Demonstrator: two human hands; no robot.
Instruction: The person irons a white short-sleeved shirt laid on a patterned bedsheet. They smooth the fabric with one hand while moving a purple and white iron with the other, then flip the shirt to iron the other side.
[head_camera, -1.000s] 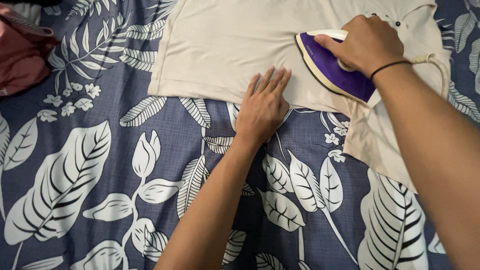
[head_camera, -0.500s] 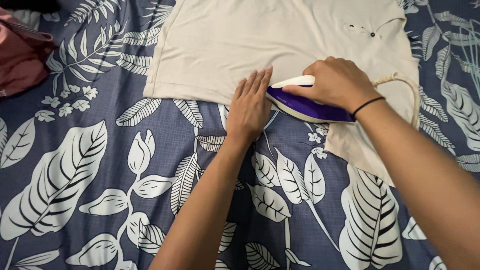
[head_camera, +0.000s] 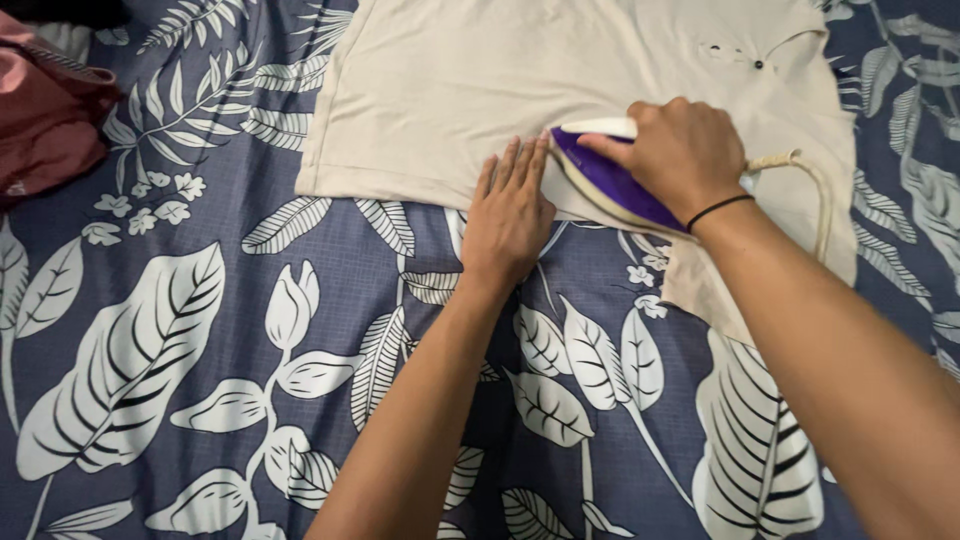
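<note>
Closest to the camera it's all bedsheet: a navy bed cover with big white leaf and flower prints (head_camera: 200, 330), both forearms reaching out over it. The left hand (head_camera: 508, 215) lies flat, fingers (head_camera: 515, 165) stretched out and close together, palm down, pinning the near hem of the beige cotton shirt (head_camera: 480, 80) against the bed. It isn't gripping anything, just pressing.

Right beside it, nearly touching those fingertips, is the purple and white steam iron (head_camera: 605, 180). The right hand (head_camera: 685, 155) is wrapped around its handle, fingers closed on it, thin black band on the wrist. The beige fabric-covered cord (head_camera: 815, 190) loops off the back of the iron to the right.

What's changed: half a second ago the iron sat lower, right on the shirt's near edge, and a second ago it was further right, up near the collar. So it swept in toward the left hand and is now nudging back up onto the cloth, nose pointing left. Looks to me like the hem strip is getting worked in short passes.

Further out, the shirt spreads flat, its button placket (head_camera: 740, 58) at the far right. A dark red garment (head_camera: 45, 110) lies bunched at the far left. No containers anywhere in view.
</note>
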